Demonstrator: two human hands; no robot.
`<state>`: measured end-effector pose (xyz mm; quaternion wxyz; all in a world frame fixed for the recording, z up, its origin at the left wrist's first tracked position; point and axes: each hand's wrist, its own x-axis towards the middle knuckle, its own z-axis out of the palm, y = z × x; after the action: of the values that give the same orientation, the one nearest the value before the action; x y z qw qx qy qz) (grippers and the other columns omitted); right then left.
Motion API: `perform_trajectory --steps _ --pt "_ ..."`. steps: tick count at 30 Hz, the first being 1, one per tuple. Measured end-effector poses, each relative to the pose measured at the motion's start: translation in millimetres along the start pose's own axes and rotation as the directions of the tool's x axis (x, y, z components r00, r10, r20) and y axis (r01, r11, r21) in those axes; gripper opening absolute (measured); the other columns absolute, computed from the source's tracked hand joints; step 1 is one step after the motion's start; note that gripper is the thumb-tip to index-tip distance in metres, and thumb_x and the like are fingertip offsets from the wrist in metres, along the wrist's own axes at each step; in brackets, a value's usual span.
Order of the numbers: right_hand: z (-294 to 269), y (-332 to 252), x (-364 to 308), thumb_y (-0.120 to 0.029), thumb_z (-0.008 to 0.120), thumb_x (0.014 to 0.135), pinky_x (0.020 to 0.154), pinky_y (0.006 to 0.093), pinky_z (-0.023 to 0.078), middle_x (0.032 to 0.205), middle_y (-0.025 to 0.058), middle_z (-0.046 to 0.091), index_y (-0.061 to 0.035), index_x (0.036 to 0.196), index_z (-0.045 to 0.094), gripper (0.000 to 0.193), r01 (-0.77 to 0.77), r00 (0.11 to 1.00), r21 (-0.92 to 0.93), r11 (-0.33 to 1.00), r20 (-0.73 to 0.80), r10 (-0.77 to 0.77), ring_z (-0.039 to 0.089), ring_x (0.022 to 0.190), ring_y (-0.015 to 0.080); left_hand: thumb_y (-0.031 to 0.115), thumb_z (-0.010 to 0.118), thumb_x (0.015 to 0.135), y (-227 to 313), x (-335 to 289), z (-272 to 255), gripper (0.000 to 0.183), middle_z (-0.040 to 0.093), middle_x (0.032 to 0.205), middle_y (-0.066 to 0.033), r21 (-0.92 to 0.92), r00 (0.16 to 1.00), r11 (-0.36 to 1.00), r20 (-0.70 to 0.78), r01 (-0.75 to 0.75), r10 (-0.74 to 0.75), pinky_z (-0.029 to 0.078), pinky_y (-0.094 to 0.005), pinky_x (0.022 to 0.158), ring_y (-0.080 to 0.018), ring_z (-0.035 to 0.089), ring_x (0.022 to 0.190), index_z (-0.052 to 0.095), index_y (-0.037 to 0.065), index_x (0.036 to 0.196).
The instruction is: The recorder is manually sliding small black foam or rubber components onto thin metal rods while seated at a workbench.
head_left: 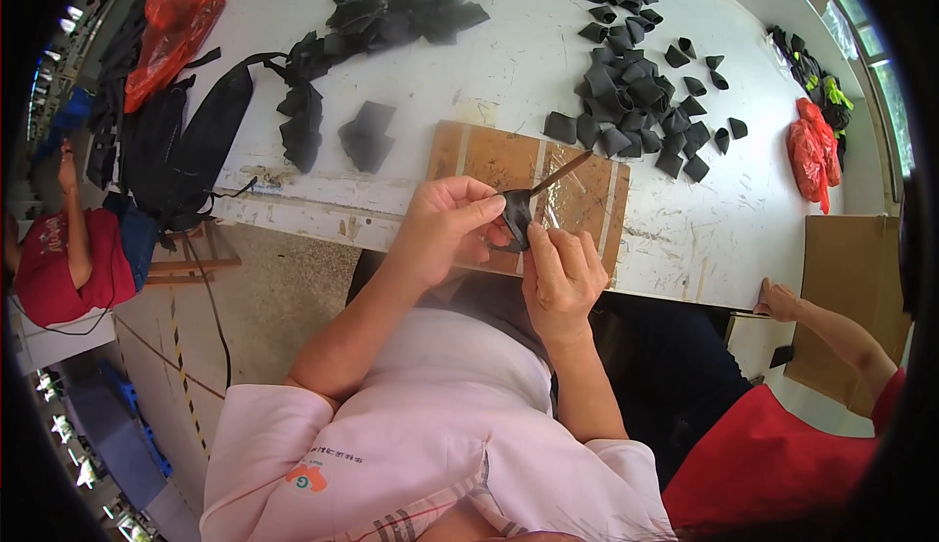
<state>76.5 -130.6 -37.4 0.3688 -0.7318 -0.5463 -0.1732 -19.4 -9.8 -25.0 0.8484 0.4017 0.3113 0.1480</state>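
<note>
Over the near edge of the table, both hands meet at a small curled black piece [516, 217] of what looks like fabric or thin sheet. My left hand [452, 221] is closed and pinches its left side between thumb and fingers. On the other side, my right hand [562, 270] is closed, with its fingertips pressed on the piece's lower right edge. A thin brown stick [562, 173] slants up and right from the top of the piece; whether a hand grips it is hidden. Below them is a brown board [479, 156] with tape strips.
Several curled black pieces [626, 87] lie at the far right, and flat black pieces [377, 14] at the far left. Left are black bags [210, 141] and a red plastic bag [176, 38]. A person's hand [778, 299] touches the right edge near a cardboard box [846, 297].
</note>
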Motion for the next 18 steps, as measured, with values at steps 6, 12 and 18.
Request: perform_trajectory --steps 6,12,18 --pt "-21.6 -15.7 13.7 -0.020 0.071 0.066 0.051 0.0253 0.045 0.076 0.0076 0.057 -0.0017 0.086 0.061 0.029 -0.421 0.907 0.468 0.777 0.214 0.363 0.057 0.064 0.0181 0.012 0.062 0.079 0.4 -8.2 -1.3 0.012 0.060 0.071 -0.0062 0.139 0.995 0.987 0.067 -0.084 0.076 0.046 -0.0199 0.048 -0.0088 0.055 0.058 0.059 0.000 0.081" --pt "-20.6 -16.5 16.8 -0.007 0.067 0.071 0.055 0.0224 0.043 0.072 0.0071 0.060 0.0019 0.081 0.061 0.014 -0.519 0.854 0.485 0.704 0.262 0.449 0.053 0.059 0.0112 0.013 0.061 0.081 -0.2 -11.5 7.2 0.013 0.059 0.070 -0.0044 0.140 0.993 0.989 0.115 -0.048 0.032 0.046 -0.0194 0.051 -0.0074 0.054 0.057 0.060 0.000 0.083" --pt "-17.1 -13.0 14.8 -0.002 0.064 0.072 0.048 0.0248 0.045 0.068 0.0093 0.059 -0.0001 0.078 0.062 0.006 -0.492 0.869 0.475 0.730 0.223 0.441 0.057 0.054 0.0174 0.013 0.059 0.082 -4.0 -12.6 10.3 0.012 0.060 0.070 -0.0045 0.245 0.997 0.968 0.056 -0.061 0.049 0.046 -0.0208 0.051 -0.0086 0.055 0.057 0.059 0.001 0.082"
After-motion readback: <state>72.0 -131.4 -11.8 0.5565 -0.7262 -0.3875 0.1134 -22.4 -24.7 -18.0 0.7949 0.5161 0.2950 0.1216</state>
